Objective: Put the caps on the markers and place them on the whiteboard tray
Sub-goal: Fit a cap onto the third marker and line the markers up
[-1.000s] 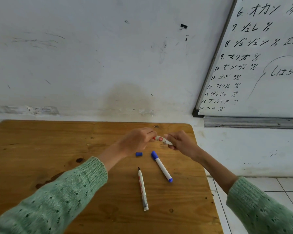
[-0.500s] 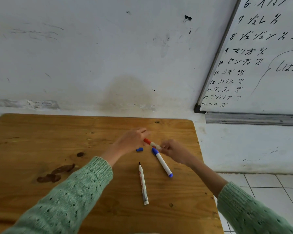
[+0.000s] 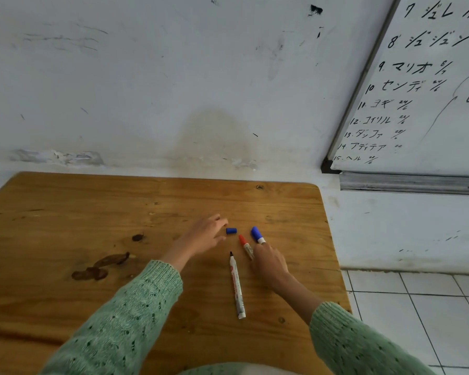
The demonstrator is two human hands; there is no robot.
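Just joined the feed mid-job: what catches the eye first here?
Two hands meet at the middle of the wooden table: the left hand reaches, fingers spread, toward a loose blue cap, while the right hand rests over a red-capped marker and a blue-capped marker. Nearer lies an uncapped black marker; the whiteboard tray sits upper right.

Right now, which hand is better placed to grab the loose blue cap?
Left. The left hand is open with its fingertips right beside the blue cap on the table. The right hand is lower, resting over the red marker and blue marker.
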